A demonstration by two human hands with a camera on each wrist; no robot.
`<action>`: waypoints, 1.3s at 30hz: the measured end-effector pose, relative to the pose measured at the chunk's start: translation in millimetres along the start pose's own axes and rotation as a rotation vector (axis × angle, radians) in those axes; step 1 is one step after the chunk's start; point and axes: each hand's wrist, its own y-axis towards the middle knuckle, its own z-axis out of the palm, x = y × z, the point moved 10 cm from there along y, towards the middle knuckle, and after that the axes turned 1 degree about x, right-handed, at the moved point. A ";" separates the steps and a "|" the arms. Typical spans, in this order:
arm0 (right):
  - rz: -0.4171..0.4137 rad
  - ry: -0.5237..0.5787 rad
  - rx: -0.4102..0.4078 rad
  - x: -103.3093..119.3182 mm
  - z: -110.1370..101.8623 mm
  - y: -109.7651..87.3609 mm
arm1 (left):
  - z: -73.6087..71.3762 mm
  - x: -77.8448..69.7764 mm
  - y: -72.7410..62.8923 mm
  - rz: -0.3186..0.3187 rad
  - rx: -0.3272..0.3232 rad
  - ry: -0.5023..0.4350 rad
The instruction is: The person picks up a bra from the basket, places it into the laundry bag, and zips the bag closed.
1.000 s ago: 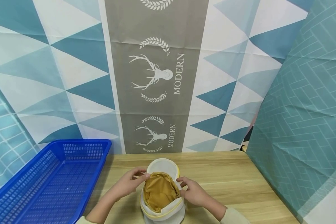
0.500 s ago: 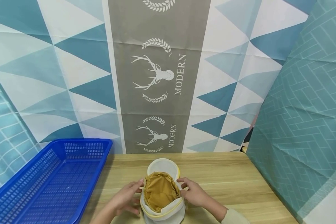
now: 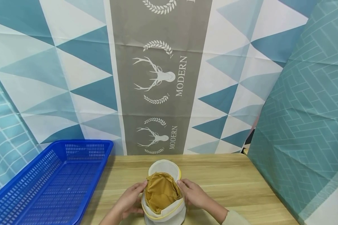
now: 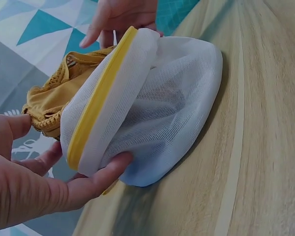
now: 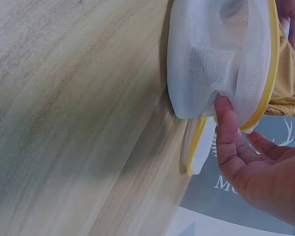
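The left hand [image 3: 130, 198] holds the left side of a white mesh bag [image 4: 182, 73], a finger against the mesh; the right hand [image 3: 195, 195] holds its right side. Mustard cloth [image 3: 161, 190] fills the mouth, edged by a yellow zip [image 4: 98, 105], the lid [image 3: 164, 168] lying open on the far side. The bag sits near on the wooden table [image 3: 228, 178], right of a blue basket [image 3: 81, 141]

The left hand [image 3: 130, 197] and right hand [image 3: 195, 194] face each other, thumbs [image 3: 143, 185] uppermost, fingers [image 5: 228, 140] bent lower down, both forearms [image 3: 215, 208] slanting inward.
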 end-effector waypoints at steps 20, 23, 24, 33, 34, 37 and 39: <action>-0.043 -0.088 0.039 4.3 5.8 4.3 | 7.0 -6.8 11.5 0.041 -0.049 0.070; -0.032 -0.084 0.038 4.2 5.8 4.6 | 8.1 -7.3 12.1 0.051 -0.040 0.083; -0.029 -0.084 0.038 4.1 5.8 4.9 | 8.2 -7.5 12.0 0.053 -0.039 0.088; -0.073 -0.217 -0.013 9.7 2.6 4.6 | 10.6 -12.4 10.6 0.067 -0.028 0.080; -0.077 -0.221 -0.017 10.0 2.5 4.6 | 10.6 -12.5 10.7 0.062 -0.028 0.080; -0.085 -0.230 -0.028 10.2 2.3 5.0 | 11.8 -13.1 11.1 0.058 -0.013 0.093; -0.082 -0.229 -0.029 9.8 2.5 5.2 | 12.8 -13.7 11.2 0.063 -0.001 0.101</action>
